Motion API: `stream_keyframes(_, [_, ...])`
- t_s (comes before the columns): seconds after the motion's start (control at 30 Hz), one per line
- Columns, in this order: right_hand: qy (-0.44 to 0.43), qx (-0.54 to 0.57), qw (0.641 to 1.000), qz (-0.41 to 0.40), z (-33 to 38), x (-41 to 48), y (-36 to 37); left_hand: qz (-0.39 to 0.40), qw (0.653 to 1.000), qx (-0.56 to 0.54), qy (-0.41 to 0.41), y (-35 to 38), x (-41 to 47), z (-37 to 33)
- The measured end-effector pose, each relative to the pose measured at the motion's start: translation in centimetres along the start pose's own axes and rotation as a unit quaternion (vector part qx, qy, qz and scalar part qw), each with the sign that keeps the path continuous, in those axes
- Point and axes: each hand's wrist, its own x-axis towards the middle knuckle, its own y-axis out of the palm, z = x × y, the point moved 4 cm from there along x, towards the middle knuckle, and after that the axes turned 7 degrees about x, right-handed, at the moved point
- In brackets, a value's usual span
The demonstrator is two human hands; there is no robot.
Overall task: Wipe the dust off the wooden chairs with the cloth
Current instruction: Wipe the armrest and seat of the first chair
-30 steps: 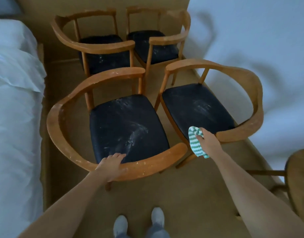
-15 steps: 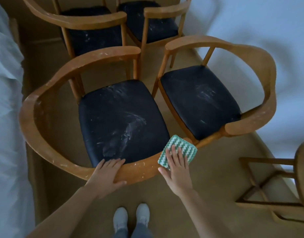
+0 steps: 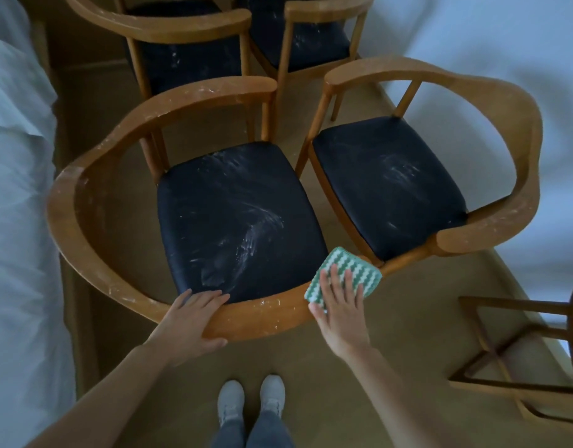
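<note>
The nearest wooden chair (image 3: 84, 240), its dark seat smeared with dust, stands just beside a second chair (image 3: 527, 176). The left hand (image 3: 188, 318) grips the nearest chair's curved back rail, fingers over the top and thumb beneath. The right hand (image 3: 340, 305) lies flat with straight fingers, pressing the green-and-white cloth (image 3: 353, 270) onto that rail's right end.

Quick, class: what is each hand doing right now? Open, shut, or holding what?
Left hand: grips the near chair's rail, thumb underneath.
Right hand: open, flat fingers pressing the cloth.
</note>
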Motion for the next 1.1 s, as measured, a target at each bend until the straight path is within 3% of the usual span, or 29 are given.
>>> stream_keyframes(0.2, [-0.042, 0.006, 0.999, 0.006, 6.4, -2.6, 4.1, -0.016, 1.0, -0.001, -0.011, 0.0, -0.7, 0.5])
stream_keyframes(0.33, [-0.094, -0.012, 0.996, -0.003, 4.0, -2.1, 2.1, -0.023, 0.999, -0.014, -0.025, 0.3, -1.4, 0.6])
stream_keyframes(0.4, [-0.084, 0.024, 0.996, -0.008, 1.3, -1.1, 0.5, -0.033, 0.999, -0.022, -0.03, 0.4, -1.7, 0.8])
stream_keyframes(0.5, [-0.014, 0.022, 0.998, -0.059, -3.1, 1.0, -2.0, -0.041, 0.998, -0.018, -0.04, 0.3, -2.2, 1.0])
stream_keyframes(0.6, [0.017, -0.004, 0.998, -0.055, -4.9, 2.1, -2.6, -0.056, 0.998, -0.003, -0.041, 0.1, -2.4, 1.3])
stream_keyframes(0.87, [-0.044, -0.03, 0.994, -0.093, 5.9, -1.8, 4.1, -0.072, 0.997, -0.008, -0.021, -0.3, -2.7, 3.5])
stream_keyframes(1.1, [-0.042, -0.024, 0.995, -0.082, 14.0, -2.2, 7.3, -0.029, 0.999, 0.028, 0.024, -0.2, -2.2, 7.4])
